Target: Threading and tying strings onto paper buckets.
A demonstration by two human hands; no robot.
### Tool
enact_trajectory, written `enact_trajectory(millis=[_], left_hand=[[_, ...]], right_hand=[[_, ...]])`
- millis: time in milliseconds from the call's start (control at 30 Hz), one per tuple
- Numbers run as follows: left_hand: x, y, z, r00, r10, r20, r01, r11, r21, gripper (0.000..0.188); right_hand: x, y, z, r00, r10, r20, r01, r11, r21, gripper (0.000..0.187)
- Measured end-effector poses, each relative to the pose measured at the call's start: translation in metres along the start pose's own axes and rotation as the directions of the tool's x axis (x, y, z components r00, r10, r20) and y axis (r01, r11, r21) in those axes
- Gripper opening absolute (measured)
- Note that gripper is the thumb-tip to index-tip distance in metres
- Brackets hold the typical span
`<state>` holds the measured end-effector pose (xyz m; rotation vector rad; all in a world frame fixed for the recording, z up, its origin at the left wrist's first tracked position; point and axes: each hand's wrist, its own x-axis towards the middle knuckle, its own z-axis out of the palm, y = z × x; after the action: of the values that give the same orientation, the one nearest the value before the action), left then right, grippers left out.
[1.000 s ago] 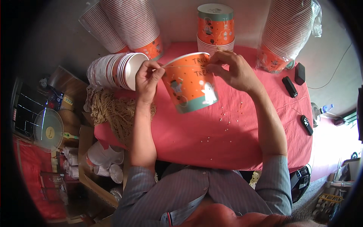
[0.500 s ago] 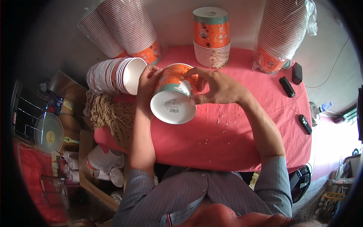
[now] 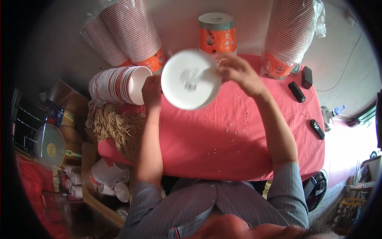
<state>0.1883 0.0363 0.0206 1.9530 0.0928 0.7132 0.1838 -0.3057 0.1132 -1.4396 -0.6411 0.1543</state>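
A paper bucket (image 3: 189, 97) is raised over the table, its round white base with a printed mark facing me, so its orange wall is hidden. My left hand (image 3: 151, 91) grips it from the left side, fingers partly hidden behind it. At the bucket's right edge, my right hand (image 3: 238, 73) is closed with fingertips against the base; they are slightly blurred. Behind it stands a short upside-down stack of orange paper buckets (image 3: 217, 38). On my left, a bagged row of white-rimmed buckets (image 3: 115, 85) lies on its side, its open mouth toward me.
Tall bagged bucket stacks (image 3: 135, 32) lean at the back left, and another stack (image 3: 288, 36) stands at the back right. Beige string (image 3: 115, 125) lies on the left of the red tablecloth (image 3: 215, 139). Small white beads (image 3: 229, 129) are scattered mid-table; dark devices (image 3: 296, 91) sit at right.
The bucket has risen away from the table and tipped, so its base faces me more fully and its orange wall is out of sight. My right hand has moved up with it.
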Motion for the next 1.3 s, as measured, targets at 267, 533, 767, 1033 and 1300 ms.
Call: enact_trajectory(millis=[267, 533, 767, 1033, 1300], left_hand=[[-0.014, 0.012, 0.005, 0.919, 0.394, 0.021, -0.391, 0.902, 0.185, 0.014], [-0.012, 0.015, 0.011, 0.87, 0.492, 0.033, -0.488, 0.848, 0.204, 0.01], [-0.012, 0.016, 0.009, 0.843, 0.537, 0.037, -0.533, 0.821, 0.206, 0.01], [-0.014, 0.017, 0.012, 0.851, 0.521, 0.061, -0.521, 0.825, 0.219, 0.009], [-0.014, 0.015, 0.013, 0.819, 0.571, 0.048, -0.564, 0.787, 0.25, 0.012]], right_hand=[[0.061, -0.065, -0.066, 0.828, -0.163, -0.537, 0.143, 0.987, -0.079, 0.054], [0.14, -0.031, -0.119, 0.851, 0.18, -0.494, -0.174, 0.983, 0.058, 0.071], [0.144, -0.027, -0.115, 0.839, 0.286, -0.464, -0.303, 0.952, 0.04, 0.07], [0.143, -0.003, -0.115, 0.818, 0.308, -0.485, -0.336, 0.941, 0.031, 0.071], [0.141, 0.01, -0.11, 0.838, 0.274, -0.471, -0.296, 0.955, 0.029, 0.073]])
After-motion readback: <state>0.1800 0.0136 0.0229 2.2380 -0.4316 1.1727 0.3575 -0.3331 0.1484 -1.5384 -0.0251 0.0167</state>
